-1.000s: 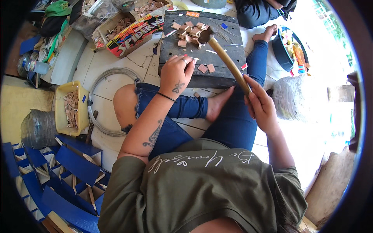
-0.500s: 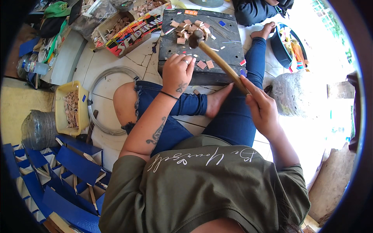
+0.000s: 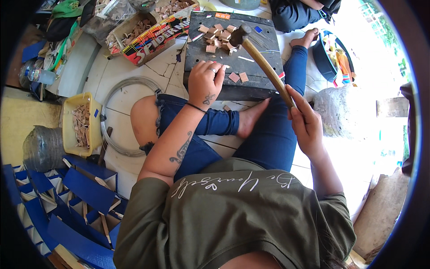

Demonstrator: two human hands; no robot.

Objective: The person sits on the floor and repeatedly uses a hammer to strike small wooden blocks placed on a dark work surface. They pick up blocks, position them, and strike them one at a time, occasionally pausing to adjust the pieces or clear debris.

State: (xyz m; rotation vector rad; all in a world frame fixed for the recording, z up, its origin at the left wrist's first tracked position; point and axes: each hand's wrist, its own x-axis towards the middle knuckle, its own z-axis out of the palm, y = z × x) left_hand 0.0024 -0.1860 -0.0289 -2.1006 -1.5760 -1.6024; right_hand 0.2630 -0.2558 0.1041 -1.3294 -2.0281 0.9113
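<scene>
My right hand (image 3: 305, 121) is closed round the wooden handle of a hammer (image 3: 268, 69). The hammer's dark metal head is raised above the right part of a black work block (image 3: 197, 54). At the block's near left edge, my left hand (image 3: 205, 83) has its fingers curled down together, and what they pinch is hidden. A small whitish bit shows beside its fingertips. Beyond the left hand lies a heap of small wooden pieces (image 3: 217, 36). Two reddish square pieces (image 3: 238, 77) lie close to its right.
A printed cardboard box (image 3: 152, 38) and a yellow tub (image 3: 68, 130) hold more wooden pieces. A wire coil (image 3: 105, 107) lies on the tiles. Blue panels (image 3: 89, 190) are stacked lower left. A black basin (image 3: 316, 58) stands right, near another person's dark-clothed leg (image 3: 291, 15).
The hammer's head has swung to the right and a little farther away, and my right hand has shifted slightly right. My left hand stays in nearly the same place.
</scene>
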